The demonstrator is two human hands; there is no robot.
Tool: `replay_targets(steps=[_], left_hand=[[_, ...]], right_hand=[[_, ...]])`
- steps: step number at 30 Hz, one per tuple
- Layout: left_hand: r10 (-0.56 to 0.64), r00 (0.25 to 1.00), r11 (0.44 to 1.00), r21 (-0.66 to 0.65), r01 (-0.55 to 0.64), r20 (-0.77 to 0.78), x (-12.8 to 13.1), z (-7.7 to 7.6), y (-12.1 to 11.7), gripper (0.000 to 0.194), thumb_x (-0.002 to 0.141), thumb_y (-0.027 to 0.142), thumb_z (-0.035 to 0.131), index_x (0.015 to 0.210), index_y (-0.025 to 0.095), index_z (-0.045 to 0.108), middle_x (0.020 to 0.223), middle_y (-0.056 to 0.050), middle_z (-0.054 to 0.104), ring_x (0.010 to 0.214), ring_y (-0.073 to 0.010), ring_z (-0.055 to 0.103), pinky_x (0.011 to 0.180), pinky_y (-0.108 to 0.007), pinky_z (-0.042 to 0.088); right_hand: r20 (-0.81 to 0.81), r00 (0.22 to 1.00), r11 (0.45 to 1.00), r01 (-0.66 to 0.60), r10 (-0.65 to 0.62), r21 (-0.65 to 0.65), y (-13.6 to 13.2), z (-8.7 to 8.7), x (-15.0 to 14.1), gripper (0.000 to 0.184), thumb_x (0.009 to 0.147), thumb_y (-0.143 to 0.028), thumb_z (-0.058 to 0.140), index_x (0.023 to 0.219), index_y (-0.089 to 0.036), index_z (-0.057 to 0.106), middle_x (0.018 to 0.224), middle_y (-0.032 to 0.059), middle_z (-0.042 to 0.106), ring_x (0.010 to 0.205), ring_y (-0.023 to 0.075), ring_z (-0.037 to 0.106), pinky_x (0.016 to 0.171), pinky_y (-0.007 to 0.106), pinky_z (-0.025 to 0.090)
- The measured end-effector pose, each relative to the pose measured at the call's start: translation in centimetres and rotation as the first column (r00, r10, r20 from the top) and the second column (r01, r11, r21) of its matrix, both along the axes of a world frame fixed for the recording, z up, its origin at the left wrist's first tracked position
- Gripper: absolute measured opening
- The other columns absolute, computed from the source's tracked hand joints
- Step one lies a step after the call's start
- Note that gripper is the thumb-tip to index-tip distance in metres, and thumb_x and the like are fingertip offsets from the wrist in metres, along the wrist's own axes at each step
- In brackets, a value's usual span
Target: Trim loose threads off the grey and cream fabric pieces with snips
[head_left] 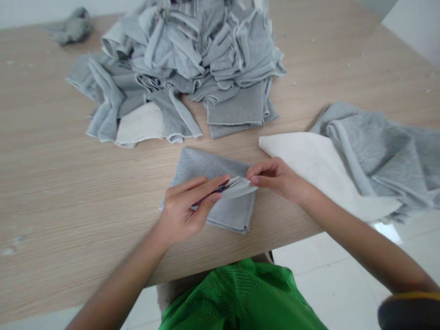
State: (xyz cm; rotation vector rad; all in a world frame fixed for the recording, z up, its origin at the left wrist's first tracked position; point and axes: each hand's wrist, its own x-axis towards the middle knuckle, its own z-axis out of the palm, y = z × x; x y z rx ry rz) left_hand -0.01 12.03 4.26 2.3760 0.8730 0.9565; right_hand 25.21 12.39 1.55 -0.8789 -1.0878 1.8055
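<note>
A small folded grey fabric piece (206, 172) lies on the wooden table (51, 183) near its front edge. My left hand (187, 204) is closed round a small purple-handled cutting tool (223, 187), whose metal tip touches the fabric's lifted corner. My right hand (275, 176) pinches that lifted corner (242, 187) between thumb and fingers, just right of the tool's tip.
A big heap of grey fabric pieces (192, 59) fills the far middle of the table. A larger grey cloth with a white underside (360, 151) lies at the right, hanging over the edge. A crumpled grey scrap (72, 28) sits at the far left.
</note>
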Motion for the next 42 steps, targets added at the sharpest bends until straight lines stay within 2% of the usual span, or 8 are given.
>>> replay_targets(steps=[4, 8, 13, 17, 27, 34, 42], left_hand=[[0.047, 0.999, 0.998, 0.034, -0.048, 0.008, -0.7, 0.3, 0.5, 0.031, 0.095, 0.021, 0.063, 0.126, 0.017, 0.069, 0.088, -0.004, 0.071, 0.065, -0.0097, 0.062, 0.057, -0.020, 0.049], [0.029, 0.999, 0.991, 0.130, -0.026, -0.015, -0.8, 0.2, 0.1, 0.035, 0.093, 0.018, 0.065, 0.128, 0.018, 0.067, 0.089, -0.003, 0.070, 0.064, -0.0086, 0.061, 0.058, -0.020, 0.051], [0.030, 0.993, 0.945, 0.327, 0.009, -0.112, -0.5, -0.2, -0.6, 0.044, 0.092, 0.017, 0.068, 0.135, 0.017, 0.061, 0.085, -0.002, 0.066, 0.063, -0.0091, 0.059, 0.055, -0.020, 0.048], [0.045, 0.984, 0.909, 0.415, 0.032, -0.173, -0.4, -0.4, -0.6, 0.045, 0.090, 0.015, 0.068, 0.135, 0.012, 0.060, 0.082, -0.002, 0.063, 0.064, -0.0111, 0.059, 0.055, -0.023, 0.048], [0.029, 0.969, 0.890, 0.447, 0.086, -0.245, 0.1, -0.7, -0.3, 0.039, 0.095, 0.018, 0.062, 0.133, 0.009, 0.059, 0.077, 0.000, 0.058, 0.062, -0.0111, 0.057, 0.053, -0.024, 0.047], [0.001, 0.985, 0.904, 0.421, 0.073, -0.173, 0.4, -0.9, -0.4, 0.035, 0.095, 0.016, 0.064, 0.129, 0.006, 0.062, 0.080, -0.001, 0.059, 0.064, -0.0103, 0.058, 0.056, -0.023, 0.048], [-0.013, 0.991, 0.920, 0.386, 0.063, -0.131, 0.5, -1.2, -0.6, 0.036, 0.095, 0.015, 0.063, 0.130, 0.008, 0.062, 0.081, -0.001, 0.059, 0.062, -0.0089, 0.056, 0.054, -0.022, 0.046]], right_hand=[[0.011, 1.000, 1.000, 0.018, -0.018, -0.014, 0.1, -0.2, 0.0, 0.024, 0.066, -0.036, 0.091, 0.075, -0.017, 0.079, 0.074, 0.0022, 0.074, 0.067, 0.0120, 0.063, 0.064, 0.024, 0.049], [0.030, 0.999, 0.999, 0.030, -0.029, -0.016, 0.0, -0.2, -0.1, 0.025, 0.065, -0.037, 0.091, 0.075, -0.017, 0.079, 0.073, 0.0022, 0.074, 0.066, 0.0120, 0.063, 0.064, 0.024, 0.049], [0.041, 0.999, 1.000, 0.012, -0.012, 0.002, 0.0, -0.2, 0.0, 0.023, 0.069, -0.035, 0.090, 0.077, -0.017, 0.080, 0.073, 0.0018, 0.073, 0.066, 0.0114, 0.063, 0.064, 0.023, 0.048], [0.053, 0.999, 1.000, -0.004, 0.004, 0.015, 0.0, -0.4, 0.1, 0.020, 0.071, -0.034, 0.088, 0.079, -0.017, 0.080, 0.076, 0.0023, 0.074, 0.069, 0.0122, 0.064, 0.067, 0.024, 0.048], [-0.001, 0.998, 0.996, -0.062, 0.062, -0.065, -0.3, -0.4, 0.0, 0.022, 0.072, -0.035, 0.088, 0.079, -0.017, 0.079, 0.077, 0.0003, 0.072, 0.071, 0.0110, 0.063, 0.068, 0.023, 0.047], [0.005, 0.997, 0.993, -0.077, 0.078, -0.089, -0.3, -0.3, 0.1, 0.023, 0.071, -0.036, 0.089, 0.079, -0.017, 0.079, 0.076, 0.0004, 0.072, 0.071, 0.0117, 0.063, 0.069, 0.024, 0.048], [-0.011, 0.998, 0.996, -0.070, 0.069, -0.055, -0.3, -0.3, 0.2, 0.020, 0.073, -0.035, 0.088, 0.080, -0.019, 0.079, 0.078, 0.0000, 0.073, 0.073, 0.0106, 0.063, 0.071, 0.024, 0.048]])
